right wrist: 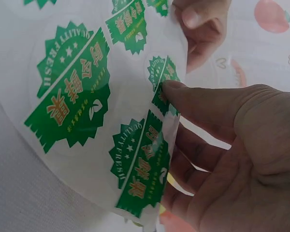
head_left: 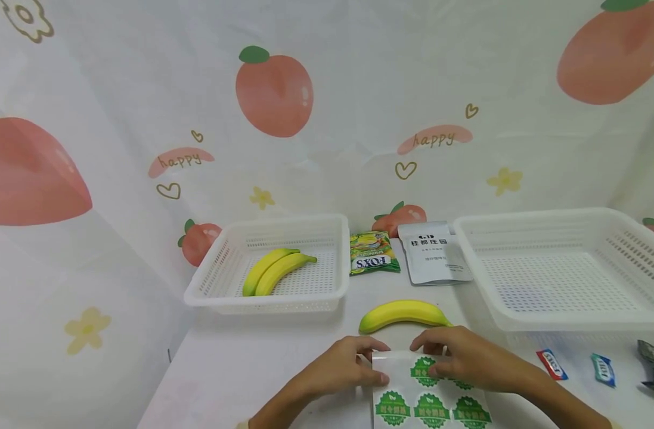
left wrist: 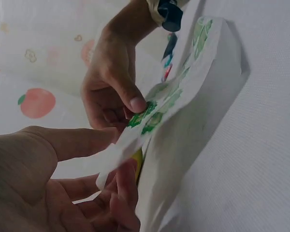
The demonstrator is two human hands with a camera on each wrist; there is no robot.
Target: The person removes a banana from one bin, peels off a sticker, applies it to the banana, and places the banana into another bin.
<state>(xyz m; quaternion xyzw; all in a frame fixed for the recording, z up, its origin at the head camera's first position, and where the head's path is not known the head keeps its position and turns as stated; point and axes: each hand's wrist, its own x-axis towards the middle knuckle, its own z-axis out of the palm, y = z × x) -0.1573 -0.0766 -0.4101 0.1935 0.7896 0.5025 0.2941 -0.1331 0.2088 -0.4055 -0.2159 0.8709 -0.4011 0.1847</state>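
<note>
Left hand (head_left: 348, 363): pinching the sheet (head_left: 396, 384) near its far left corner, thumb above, fingers below.
Right hand (head_left: 463, 360): pinching its far edge, thumb pressing a sticker (head_left: 420, 372).
Sheet: bending over the desk (head_left: 225, 369), in from the desk's left edge; probably handling light, floppy (creasing easily), best held by corners.
Banana (head_left: 402, 312): lying just beyond.

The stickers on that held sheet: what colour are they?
The stickers are mostly green, with white stars and orange-toned characters; clearest in the right wrist view.
</note>
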